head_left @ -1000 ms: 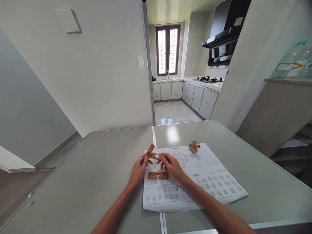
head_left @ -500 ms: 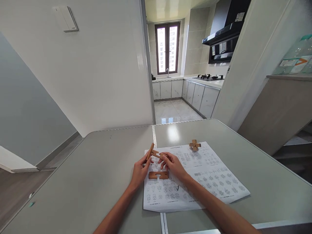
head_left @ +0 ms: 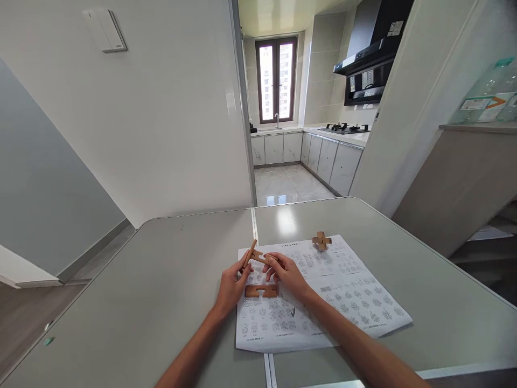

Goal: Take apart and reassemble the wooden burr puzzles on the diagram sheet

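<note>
Between finger and thumb, my left hand (head_left: 235,281) grips a slim wooden puzzle piece (head_left: 251,252) that tilts up to the right. My right hand (head_left: 283,269) pinches the right end of a second, notched wooden piece (head_left: 258,256). Its left end meets the tilted piece; whether the two interlock I cannot tell. Just below both hands, a third wooden piece (head_left: 262,291) with a cutout lies flat on a printed instruction sheet (head_left: 323,323). At the sheet's far edge stands an assembled wooden cross puzzle (head_left: 321,241).
The sheet lies on a grey-green table (head_left: 181,280) with a seam (head_left: 253,221) running through it. A small green bit (head_left: 49,341) is near the left edge. Large plastic bottles (head_left: 490,94) stand on a ledge at right. Beyond the doorway is a kitchen with a gas stove (head_left: 345,128).
The piece in my left hand has tilted and shifted very slightly against the notched one. The whole view has drifted a little; both hands keep their holds.
</note>
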Demonstrator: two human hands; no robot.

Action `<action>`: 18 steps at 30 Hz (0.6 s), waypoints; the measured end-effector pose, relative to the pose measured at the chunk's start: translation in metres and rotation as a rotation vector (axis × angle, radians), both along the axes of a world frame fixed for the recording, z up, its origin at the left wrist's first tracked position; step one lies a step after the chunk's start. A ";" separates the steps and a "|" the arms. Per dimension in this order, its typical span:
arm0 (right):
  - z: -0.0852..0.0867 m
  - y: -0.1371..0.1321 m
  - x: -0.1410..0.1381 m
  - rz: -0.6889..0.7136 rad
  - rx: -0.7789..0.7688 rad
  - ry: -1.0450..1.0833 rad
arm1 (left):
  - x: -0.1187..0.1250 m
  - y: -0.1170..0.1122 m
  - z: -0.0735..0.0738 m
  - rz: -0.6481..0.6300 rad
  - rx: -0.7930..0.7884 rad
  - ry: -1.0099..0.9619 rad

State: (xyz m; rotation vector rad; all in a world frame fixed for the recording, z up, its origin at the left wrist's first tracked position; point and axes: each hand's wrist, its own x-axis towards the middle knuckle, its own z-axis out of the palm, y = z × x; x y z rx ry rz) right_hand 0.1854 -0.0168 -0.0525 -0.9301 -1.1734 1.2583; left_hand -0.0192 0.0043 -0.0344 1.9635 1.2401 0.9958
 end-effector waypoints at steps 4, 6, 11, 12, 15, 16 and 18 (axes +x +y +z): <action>0.002 -0.002 -0.002 -0.015 -0.003 0.003 | 0.001 -0.002 0.002 -0.003 0.009 0.022; 0.003 -0.003 -0.003 -0.017 0.003 0.005 | 0.001 -0.004 0.003 -0.011 0.012 0.040; 0.002 -0.005 -0.007 -0.018 0.024 -0.006 | 0.002 -0.008 0.003 -0.021 0.019 0.079; 0.002 -0.005 -0.007 -0.017 0.026 -0.008 | 0.002 -0.008 0.002 -0.021 0.026 0.088; 0.003 -0.006 -0.005 -0.012 0.045 -0.027 | 0.001 -0.007 0.000 -0.023 0.057 0.114; 0.004 -0.006 -0.005 -0.010 0.055 -0.040 | 0.000 -0.006 -0.001 -0.028 0.064 0.120; 0.005 -0.006 -0.003 -0.005 0.069 -0.064 | 0.000 -0.006 -0.001 -0.046 0.071 0.124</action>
